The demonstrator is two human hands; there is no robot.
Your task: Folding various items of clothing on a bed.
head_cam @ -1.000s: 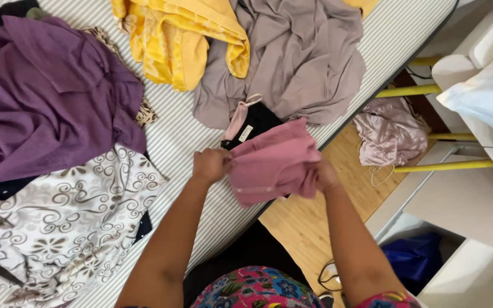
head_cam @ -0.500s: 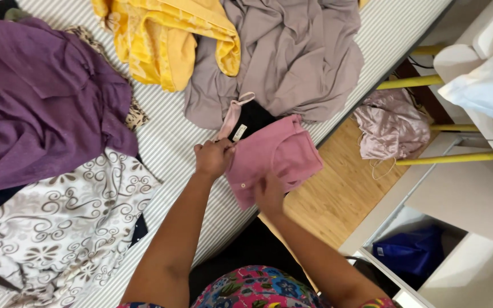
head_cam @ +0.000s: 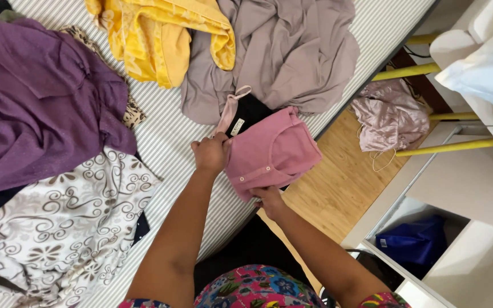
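Note:
A pink buttoned garment (head_cam: 275,151) lies folded near the edge of the striped bed (head_cam: 172,137), partly over a black garment with pink trim (head_cam: 245,112). My left hand (head_cam: 211,154) pinches the pink garment's left edge. My right hand (head_cam: 267,197) grips its lower corner from below, fingers curled under the cloth.
A purple garment (head_cam: 41,97), a yellow one (head_cam: 161,34), a grey one (head_cam: 292,51) and a white swirl-patterned cloth (head_cam: 58,228) are spread over the bed. A shiny pink cloth (head_cam: 392,117) hangs on yellow rails (head_cam: 446,147). A blue bag (head_cam: 415,245) sits in a white shelf over wooden floor (head_cam: 338,188).
My right hand has moved from the pink garment's right side down to its lower corner. The garment has been lowered and now lies flatter on the bed.

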